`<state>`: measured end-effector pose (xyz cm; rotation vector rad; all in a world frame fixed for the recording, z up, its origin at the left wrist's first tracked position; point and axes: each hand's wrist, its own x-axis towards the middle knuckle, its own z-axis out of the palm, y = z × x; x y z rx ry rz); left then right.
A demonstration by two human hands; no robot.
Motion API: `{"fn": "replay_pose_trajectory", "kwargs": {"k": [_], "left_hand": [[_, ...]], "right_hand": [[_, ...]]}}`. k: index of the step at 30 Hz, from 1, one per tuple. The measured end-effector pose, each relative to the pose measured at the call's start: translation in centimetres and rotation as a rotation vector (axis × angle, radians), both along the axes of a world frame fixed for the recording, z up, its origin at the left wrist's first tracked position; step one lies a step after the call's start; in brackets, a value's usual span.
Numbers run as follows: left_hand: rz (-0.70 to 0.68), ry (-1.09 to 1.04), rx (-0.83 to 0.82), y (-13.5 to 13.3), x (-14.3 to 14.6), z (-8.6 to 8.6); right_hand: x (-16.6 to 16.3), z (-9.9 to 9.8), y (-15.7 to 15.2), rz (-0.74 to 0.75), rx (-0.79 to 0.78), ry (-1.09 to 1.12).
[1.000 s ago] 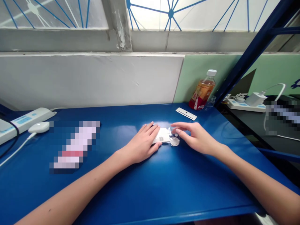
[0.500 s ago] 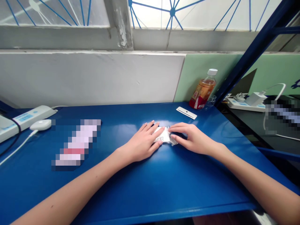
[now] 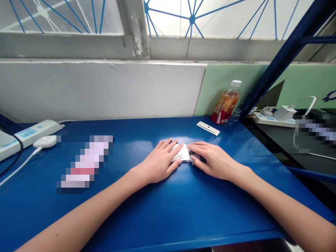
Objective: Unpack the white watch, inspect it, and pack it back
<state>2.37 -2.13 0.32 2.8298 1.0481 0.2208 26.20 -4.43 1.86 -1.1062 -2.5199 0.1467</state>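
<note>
Rests the left hand, fingers fairly straight and slightly spread, flat over the left part of a small white packet, with the thumb along its near edge; has nothing pinched in that hand. Curves the right hand in from the other side, thumb and fingers bent and a little apart at the packet's right end. Cannot tell a real pinch from a light touch there. Has the packet lying on the blue table, between both hands, white face partly covered.

Beyond the right hand, shows a white card with a dark line, flat toward the back of the table. Near the back right corner, has a white-capped bottle with an orange and red label. Off to the left, shows a pixelated pink item, then a rounded white device on a cable, just beside a white power strip.
</note>
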Motion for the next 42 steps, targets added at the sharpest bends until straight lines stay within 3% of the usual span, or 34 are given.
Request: {"fn": "replay_pose_trajectory", "kwargs": {"k": [5,9,17,25,32,42], "left_hand": [[0.005,-0.001,-0.004,-0.1,0.1,0.0],[0.006,-0.006,-0.001,-0.1,0.1,-0.1],[-0.001,0.012,0.006,-0.2,0.1,-0.1],[0.002,0.014,0.007,-0.3,0.2,0.0],[0.002,0.010,-0.009,-0.3,0.2,0.1],[0.007,0.016,-0.035,-0.1,-0.3,-0.1]], "right_hand": [[-0.6,-0.4,-0.6,-0.003,0.039,-0.050],[-1.6,-1.4,-1.6,-0.094,0.083,-0.057],[-1.2,-1.7,-1.7,-0.126,-0.129,0.036],[-1.5,-1.9,-2.1,-0.052,-0.102,0.029],[-1.2,-1.5,-1.9,-0.057,-0.299,0.150],[-0.9,-1.5,-1.3,-0.026,-0.365,0.178]]}}
